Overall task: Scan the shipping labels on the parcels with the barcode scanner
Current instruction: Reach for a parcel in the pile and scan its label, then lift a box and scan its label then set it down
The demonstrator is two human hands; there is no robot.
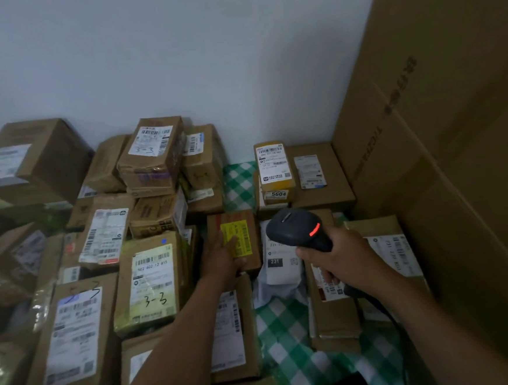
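A tall brown cardboard carton point(453, 116) stands at the right. Brown cardboard parcels with white shipping labels point(75, 337) crowd the green-and-white checked cloth point(291, 335) on the tabletop. The left hand point(221, 261) grips a small brown box with a yellow label point(249, 223) mid-pile. Just right of it, the right hand point(340, 258) is wrapped round the black handheld barcode scanner point(295, 228), whose red light glows.

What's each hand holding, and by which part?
Right hand grips the barcode scanner by its handle. Left hand holds the yellow-label parcel at its near-left corner, thumb on the label.
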